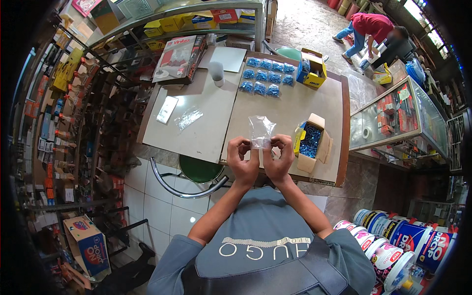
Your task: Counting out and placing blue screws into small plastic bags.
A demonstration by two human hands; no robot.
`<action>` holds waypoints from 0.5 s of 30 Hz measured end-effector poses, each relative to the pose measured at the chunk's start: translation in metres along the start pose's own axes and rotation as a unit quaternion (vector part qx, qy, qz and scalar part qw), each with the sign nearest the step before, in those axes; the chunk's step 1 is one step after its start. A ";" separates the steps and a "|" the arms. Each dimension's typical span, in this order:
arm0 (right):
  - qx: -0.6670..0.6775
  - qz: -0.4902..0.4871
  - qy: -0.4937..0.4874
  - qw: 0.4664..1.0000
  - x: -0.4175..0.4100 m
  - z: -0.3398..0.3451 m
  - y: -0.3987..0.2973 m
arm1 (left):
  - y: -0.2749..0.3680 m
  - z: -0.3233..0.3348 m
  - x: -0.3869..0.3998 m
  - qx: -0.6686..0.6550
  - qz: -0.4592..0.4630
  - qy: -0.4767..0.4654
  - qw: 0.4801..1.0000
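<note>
Between my hands is a small clear plastic bag (pixel 262 129), raised above the table's near edge. My left hand (pixel 243 156) pinches its lower left corner, and my right hand (pixel 279 156) pinches the lower right. No blue pieces show inside the bag. Right of my right hand stands an open cardboard box (pixel 311 142) full of loose small blue metallic fasteners, probably screws. Filled clear packets of blue pieces (pixel 274 77) lie in rows farther back on the table. A yellow and blue box (pixel 312 70) stands beside them, its flaps up and blue packets inside.
On the table's (pixel 206 136) left part lie flat clear bags (pixel 188 117), a white packet (pixel 167 109), a translucent cup (pixel 217 73) and a large printed box (pixel 175 59). A green chair (pixel 201 167) touches the near side. Paint buckets (pixel 391 254) stand lower right; a person (pixel 374 27) bends far right.
</note>
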State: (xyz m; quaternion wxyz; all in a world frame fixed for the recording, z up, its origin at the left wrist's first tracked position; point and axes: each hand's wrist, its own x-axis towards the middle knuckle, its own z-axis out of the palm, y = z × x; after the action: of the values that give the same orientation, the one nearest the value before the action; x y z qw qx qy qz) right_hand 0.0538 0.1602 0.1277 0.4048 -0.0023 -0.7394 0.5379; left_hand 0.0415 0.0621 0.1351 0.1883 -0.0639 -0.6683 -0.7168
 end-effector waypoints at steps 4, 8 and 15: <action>-0.030 0.010 0.021 0.999 0.004 -0.003 0.001 | 0.002 -0.002 0.004 0.073 0.037 -0.003 0.997; -0.019 0.032 0.041 0.998 0.013 -0.001 -0.011 | -0.011 -0.004 0.007 0.094 0.093 -0.001 0.991; -0.063 0.017 0.048 0.997 0.011 -0.006 -0.009 | -0.008 -0.005 0.006 0.155 0.122 -0.003 0.980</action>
State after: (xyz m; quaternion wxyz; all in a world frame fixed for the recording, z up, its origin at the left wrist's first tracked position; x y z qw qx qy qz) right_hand 0.0538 0.1661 0.1420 0.4302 -0.0660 -0.7511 0.4964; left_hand 0.0336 0.0567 0.1292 0.2804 -0.1173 -0.7587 -0.5762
